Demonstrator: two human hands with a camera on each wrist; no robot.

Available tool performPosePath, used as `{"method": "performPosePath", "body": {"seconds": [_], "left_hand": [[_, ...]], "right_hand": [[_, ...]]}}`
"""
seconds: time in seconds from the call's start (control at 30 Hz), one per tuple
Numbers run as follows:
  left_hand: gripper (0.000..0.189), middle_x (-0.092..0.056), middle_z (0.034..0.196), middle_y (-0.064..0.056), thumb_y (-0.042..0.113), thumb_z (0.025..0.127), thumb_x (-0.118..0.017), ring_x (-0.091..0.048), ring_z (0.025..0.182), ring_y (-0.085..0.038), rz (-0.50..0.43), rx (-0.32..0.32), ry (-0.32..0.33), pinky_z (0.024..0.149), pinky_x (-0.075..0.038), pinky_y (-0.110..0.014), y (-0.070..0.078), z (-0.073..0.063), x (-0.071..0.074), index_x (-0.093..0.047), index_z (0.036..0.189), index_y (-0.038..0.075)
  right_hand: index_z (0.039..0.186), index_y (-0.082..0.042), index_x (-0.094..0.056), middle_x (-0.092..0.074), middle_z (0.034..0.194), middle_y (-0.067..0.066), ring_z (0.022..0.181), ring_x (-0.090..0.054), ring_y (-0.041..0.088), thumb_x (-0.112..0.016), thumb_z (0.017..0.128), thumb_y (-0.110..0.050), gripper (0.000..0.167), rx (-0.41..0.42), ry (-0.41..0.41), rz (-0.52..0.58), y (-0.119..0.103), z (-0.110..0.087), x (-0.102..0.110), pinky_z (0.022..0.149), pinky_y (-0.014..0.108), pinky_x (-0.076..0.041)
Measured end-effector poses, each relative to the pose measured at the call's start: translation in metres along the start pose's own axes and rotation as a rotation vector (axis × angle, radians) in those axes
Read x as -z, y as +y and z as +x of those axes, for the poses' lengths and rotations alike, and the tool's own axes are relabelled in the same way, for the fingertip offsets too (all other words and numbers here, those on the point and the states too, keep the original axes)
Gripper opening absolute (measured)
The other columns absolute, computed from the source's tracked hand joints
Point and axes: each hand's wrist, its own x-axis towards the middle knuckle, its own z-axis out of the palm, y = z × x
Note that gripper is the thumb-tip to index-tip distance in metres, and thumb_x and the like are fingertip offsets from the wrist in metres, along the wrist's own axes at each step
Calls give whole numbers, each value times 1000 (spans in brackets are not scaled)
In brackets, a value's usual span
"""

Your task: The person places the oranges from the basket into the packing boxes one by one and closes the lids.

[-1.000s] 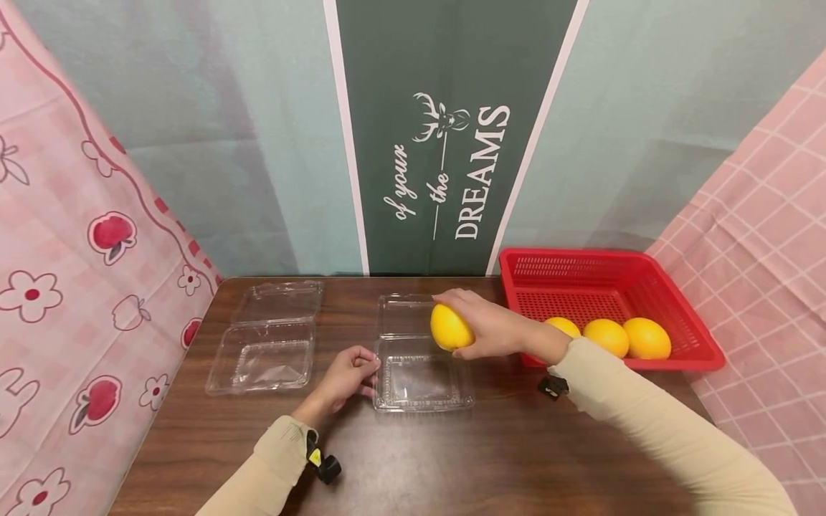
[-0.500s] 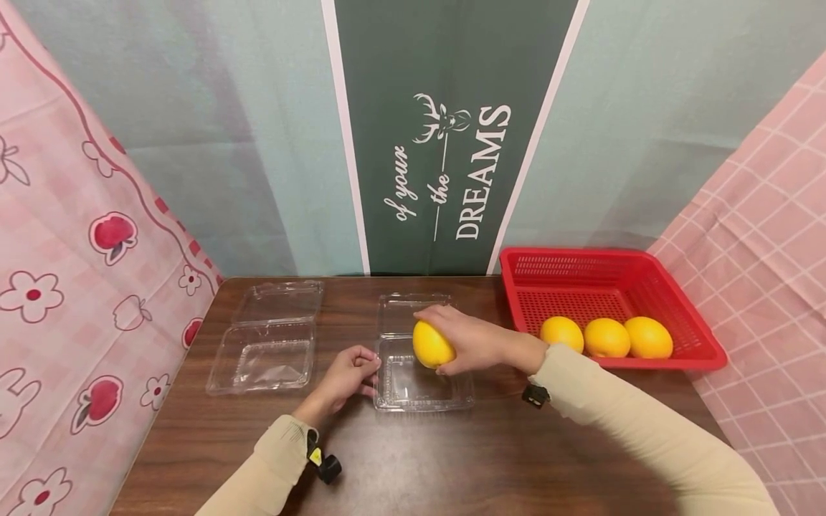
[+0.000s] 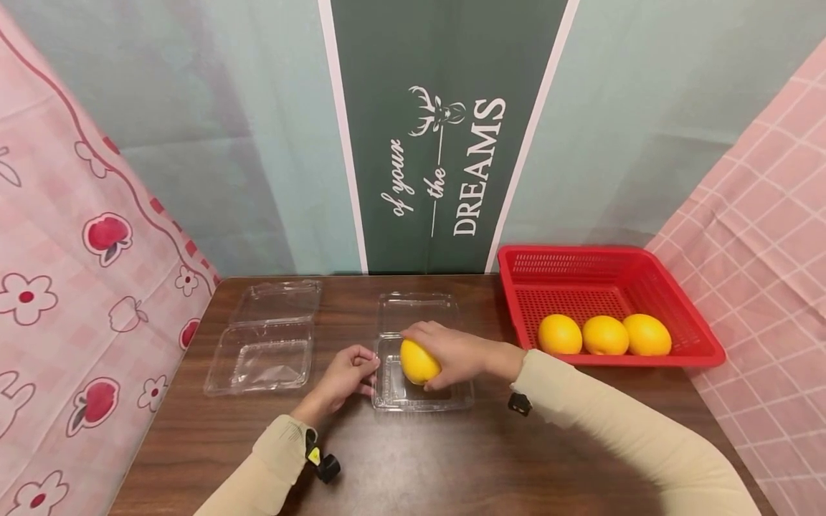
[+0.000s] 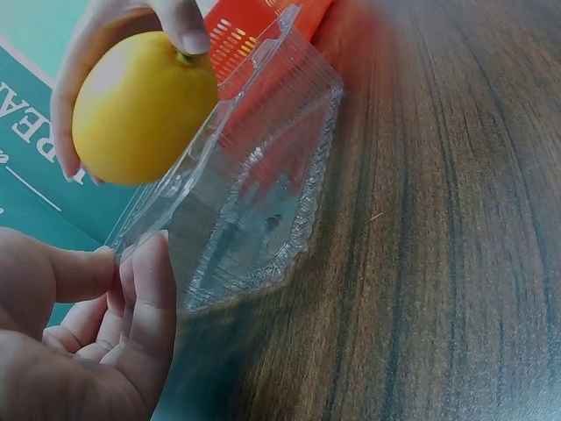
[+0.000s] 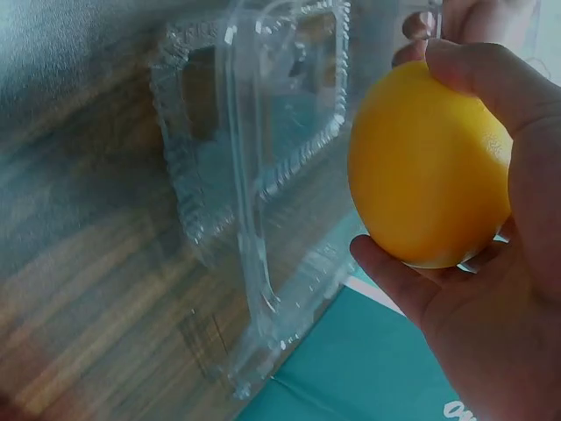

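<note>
My right hand [image 3: 457, 354] grips a yellow-orange orange [image 3: 417, 362] from its right side, over the base half of the middle clear plastic clamshell box [image 3: 452, 399]. The left wrist view has this orange [image 4: 140, 114] just above the box's rim, its small stem mark next to the thumb. My left hand [image 3: 345, 376] pinches the left rim of that box between thumb and fingers, as its fingertips [image 4: 151, 263] show up close. The box lies unfolded, its lid [image 3: 416, 308] flat toward the wall. Fingers wrap the orange [image 5: 429, 167] in the right wrist view.
A second unfolded clamshell box [image 3: 258, 358] lies on the left of the brown wooden table [image 3: 413, 459]. At the right back stands a red perforated basket [image 3: 700, 337] with three oranges [image 3: 605, 335] along its front side. Curtains [image 3: 271, 179] enclose the table.
The right hand has carried the orange left, down and nearer, from over the box's right side to over its base. The left hand has stayed at the box's rim.
</note>
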Motion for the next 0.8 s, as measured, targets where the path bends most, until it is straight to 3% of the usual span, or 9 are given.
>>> {"method": "performPosePath", "body": {"seconds": [0.8], "left_hand": [[8,-58,81,-9,-2,100,-58,-59,67,-14,-20,3,-14,54,-59,-26,-2,1,1,-53,104,-7]], "right_hand": [[148,-11,-46,-53,144,2,126,-50,20,-90,73,-39,91,61,-14,-47,4,11,-28,105,39,-50]]}}
